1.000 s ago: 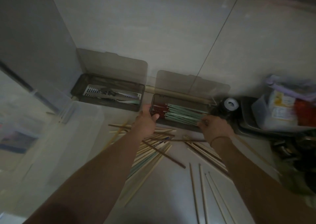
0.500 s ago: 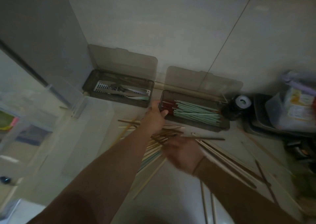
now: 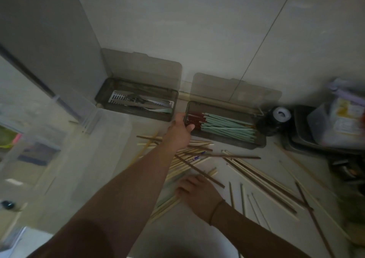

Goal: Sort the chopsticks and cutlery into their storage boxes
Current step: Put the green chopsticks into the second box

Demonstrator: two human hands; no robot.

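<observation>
Two dark translucent storage boxes stand open against the wall. The cutlery box (image 3: 138,114) on the left holds metal cutlery (image 3: 138,101). The chopstick box (image 3: 227,141) on the right holds several green chopsticks with red ends (image 3: 227,126). My left hand (image 3: 180,132) grips the chopstick box's left end, thumb at its front corner. Loose bamboo and dark chopsticks (image 3: 256,172) lie scattered on the counter in front. My right hand (image 3: 196,191) lies back-up on the near end of the pile, fingers curled over a few sticks (image 3: 167,205).
A big clear plastic container (image 3: 94,139) stands at the left. A black tape roll (image 3: 276,119) sits right of the chopstick box. Beyond it a dark tray (image 3: 296,139) carries packaged goods (image 3: 339,123). The tiled wall rises directly behind the boxes.
My right hand has left the chopstick box's right end and come back and left onto the loose pile. My left hand has stayed at the box's left end.
</observation>
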